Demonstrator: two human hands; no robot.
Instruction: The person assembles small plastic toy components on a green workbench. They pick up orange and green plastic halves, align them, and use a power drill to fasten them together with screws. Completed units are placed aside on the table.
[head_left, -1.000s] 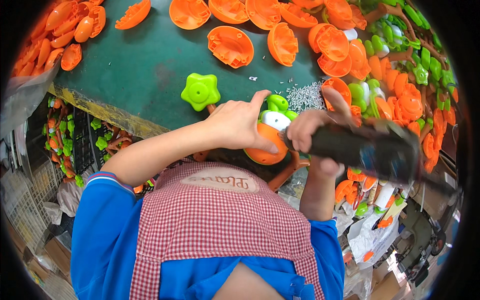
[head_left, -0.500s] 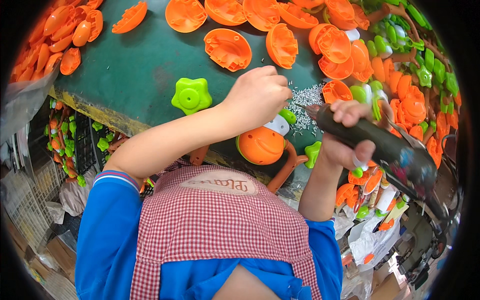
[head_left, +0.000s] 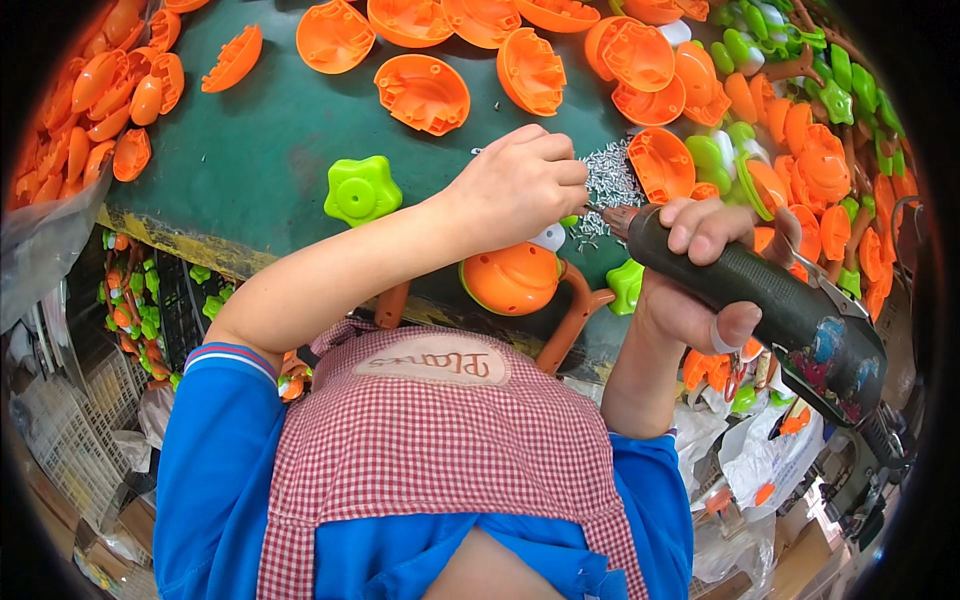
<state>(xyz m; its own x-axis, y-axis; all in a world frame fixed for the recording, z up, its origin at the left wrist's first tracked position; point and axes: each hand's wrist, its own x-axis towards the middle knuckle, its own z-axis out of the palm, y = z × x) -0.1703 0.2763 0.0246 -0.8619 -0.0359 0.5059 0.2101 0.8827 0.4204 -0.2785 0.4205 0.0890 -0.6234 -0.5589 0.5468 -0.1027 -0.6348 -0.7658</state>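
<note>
Left hand (head_left: 520,188) is now away from the orange rounded piece (head_left: 512,278), which it was gripping one second ago, when the driver tip was at that piece. Now I see this hand above it, with the fingers curled and drawn together near the tip of the dark power driver (head_left: 745,285). The fingertips are hidden behind the knuckles, so I cannot tell whether they pinch something small, nor whether they touch the tip.

My right hand (head_left: 682,305) keeps its grip around the driver, thumb on the near side and fingers over the far side. The tool has turned and is drawn back from the orange piece, its tip pointing toward the left fingers.

The orange piece lies at the near edge of the green surface (head_left: 270,110), partly covered in my view by the left hand, and neither hand seems to hold it. One brown limb (head_left: 565,335) bends beside it, close to a green star part (head_left: 626,287). Just beyond the driver tip is the pile of silver screws (head_left: 610,178).

For the work, I judge this as a pause in the driving, with attention at the tip.
</note>
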